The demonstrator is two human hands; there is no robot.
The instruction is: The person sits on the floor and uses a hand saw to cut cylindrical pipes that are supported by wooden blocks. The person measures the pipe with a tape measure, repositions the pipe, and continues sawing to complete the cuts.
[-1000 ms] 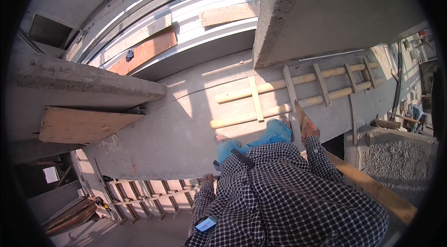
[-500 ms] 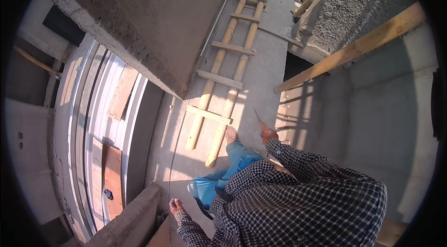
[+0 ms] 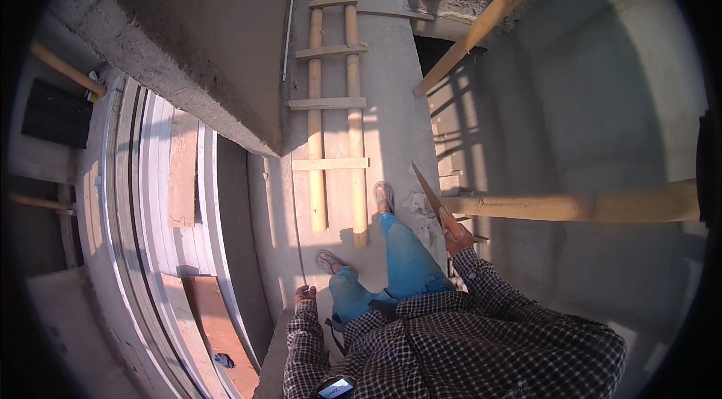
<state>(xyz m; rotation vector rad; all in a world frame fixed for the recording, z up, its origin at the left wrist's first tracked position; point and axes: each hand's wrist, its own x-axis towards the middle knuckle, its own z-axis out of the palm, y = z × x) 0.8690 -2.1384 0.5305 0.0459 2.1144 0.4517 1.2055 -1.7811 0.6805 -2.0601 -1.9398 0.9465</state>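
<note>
My right hand (image 3: 457, 239) is closed round the wooden handle of a hand saw (image 3: 432, 196). The saw's narrow blade points forward, over the floor's right edge. At my left side, my left hand (image 3: 304, 294) hangs low with its fingers curled in, and I see nothing in them. In front of my feet lies a ladder (image 3: 354, 128) made of two bamboo poles with flat wooden rungs nailed across. Its near pole ends are just ahead of my sandalled feet, and neither hand touches it.
A rough concrete wall (image 3: 226, 91) stands left of the ladder. Beyond it lie long metal channels and boards (image 3: 180, 166). To the right the floor drops off at an edge, where a leaning bamboo pole (image 3: 496, 15) and a second bamboo pole (image 3: 579, 205) cross.
I have turned to the right and moved forward, so the ladder now runs straight ahead. Both feet now show. The saw stays in my right hand, and a second bamboo pole has come into view.
</note>
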